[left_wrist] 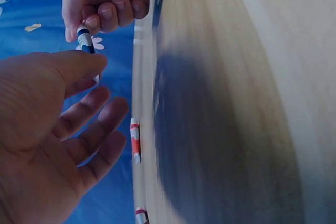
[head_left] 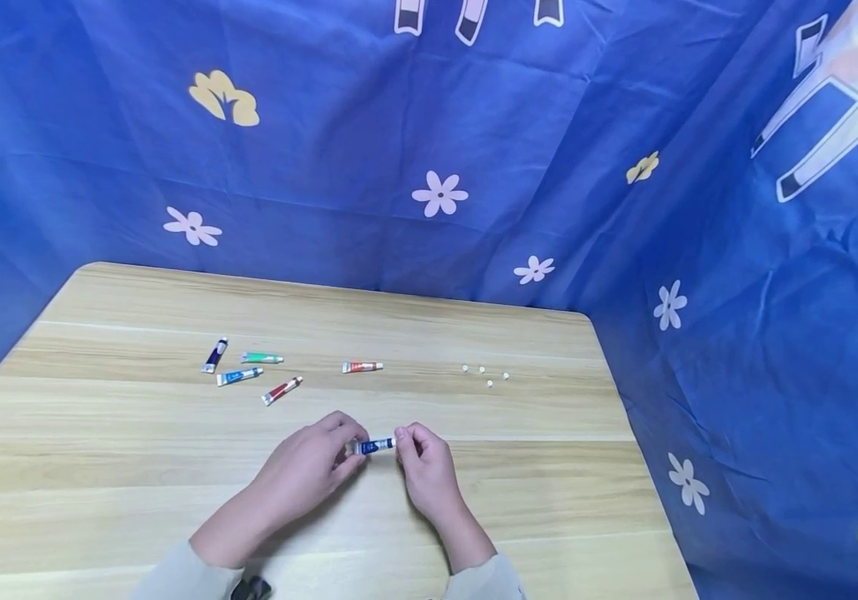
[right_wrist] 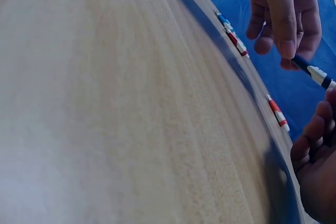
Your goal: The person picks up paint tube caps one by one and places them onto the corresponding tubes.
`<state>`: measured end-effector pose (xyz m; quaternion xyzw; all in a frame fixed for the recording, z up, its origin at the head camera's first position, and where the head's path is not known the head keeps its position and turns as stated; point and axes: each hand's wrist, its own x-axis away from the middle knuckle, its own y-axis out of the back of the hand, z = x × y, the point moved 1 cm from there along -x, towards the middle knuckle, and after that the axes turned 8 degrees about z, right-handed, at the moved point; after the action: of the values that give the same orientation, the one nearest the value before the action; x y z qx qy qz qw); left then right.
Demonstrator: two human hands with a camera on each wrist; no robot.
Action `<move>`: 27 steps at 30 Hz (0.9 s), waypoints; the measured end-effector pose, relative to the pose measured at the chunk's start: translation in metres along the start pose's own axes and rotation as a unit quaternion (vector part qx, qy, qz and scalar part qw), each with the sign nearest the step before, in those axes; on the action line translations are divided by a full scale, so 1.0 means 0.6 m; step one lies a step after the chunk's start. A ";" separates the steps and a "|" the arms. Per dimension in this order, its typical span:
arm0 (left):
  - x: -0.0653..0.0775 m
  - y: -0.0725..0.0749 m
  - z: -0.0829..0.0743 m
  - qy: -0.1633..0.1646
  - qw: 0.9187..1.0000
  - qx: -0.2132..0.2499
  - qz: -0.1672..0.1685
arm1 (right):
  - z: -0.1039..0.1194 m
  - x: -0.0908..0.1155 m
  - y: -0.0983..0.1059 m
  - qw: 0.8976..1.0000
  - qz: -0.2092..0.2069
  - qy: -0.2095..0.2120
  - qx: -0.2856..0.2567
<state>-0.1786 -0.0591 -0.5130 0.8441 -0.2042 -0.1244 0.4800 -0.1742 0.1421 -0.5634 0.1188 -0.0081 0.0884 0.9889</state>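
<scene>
Presently, a slim dark-blue-and-white tube (head_left: 378, 446) is held above the pale wood-grain table (head_left: 98, 454), its long axis bridging both grips crosswise, one end pinched by the left hand (head_left: 312, 462) and the opposite end by the right hand (head_left: 429, 473).

The right hand (head_left: 429, 471) covers the tip of the tube (head_left: 378, 447), so I can't tell if it's capped; in the right wrist view the left hand (right_wrist: 290, 17) hides the other end. Print on the loose tubes (head_left: 363, 367) is too small to read, the four white bits (head_left: 482, 369) too tiny to name. The head view cuts off a black thing (head_left: 252, 589) by the left sleeve (head_left: 187, 575).
</scene>
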 end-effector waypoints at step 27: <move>-0.039 -0.014 0.050 -0.009 0.994 -0.107 -0.022 | -0.010 -0.009 0.068 0.997 0.002 -0.013 0.080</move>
<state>-0.2094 -0.0672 -0.5350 0.7912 -0.1749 -0.1637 0.5628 -0.1867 0.1814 -0.5597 0.1990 -0.0137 0.0892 0.9758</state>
